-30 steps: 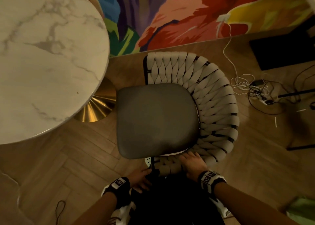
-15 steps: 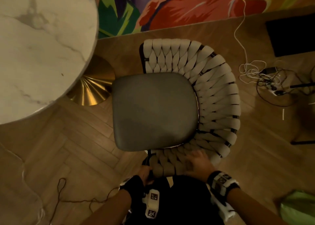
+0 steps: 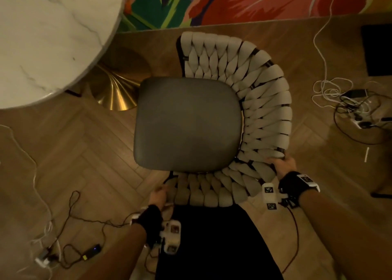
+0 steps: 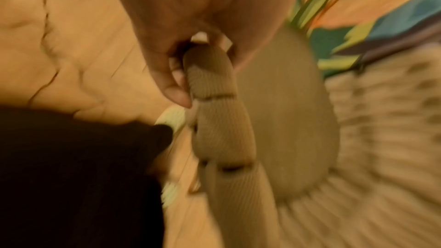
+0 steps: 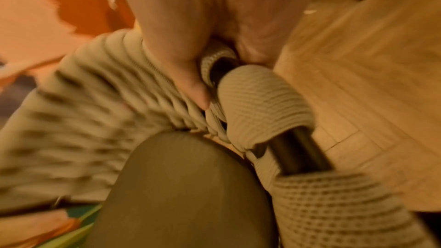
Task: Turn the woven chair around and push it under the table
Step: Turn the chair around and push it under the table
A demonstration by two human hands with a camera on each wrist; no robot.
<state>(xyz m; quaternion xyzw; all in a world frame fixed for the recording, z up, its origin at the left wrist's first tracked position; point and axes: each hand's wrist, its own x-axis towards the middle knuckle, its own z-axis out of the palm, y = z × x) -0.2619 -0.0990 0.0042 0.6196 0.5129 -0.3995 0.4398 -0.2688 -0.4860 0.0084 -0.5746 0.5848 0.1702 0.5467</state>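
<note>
Woven chair sits mid-frame in head view, dark grey padded seat cushion, curved back of pale beige woven straps over a dark metal frame wrapping the right and lower sides of the seat, open front facing frame left toward the table, just beside it, not under it. Left hand at the lower left end of the back, fingers curled round the end strap per left wrist view; right hand clamped on the rim at lower right, thumb on the weave, fingers wrapped round the tube in right wrist view. Both wrist views motion-blurred, weave smeared; chair legs hidden under the seat. Table is white marble, round, cut off at upper left, brass cone base partly under it. Herringbone wood floor, colourful mural along the top, tangled cables at right, more cable lower left
</note>
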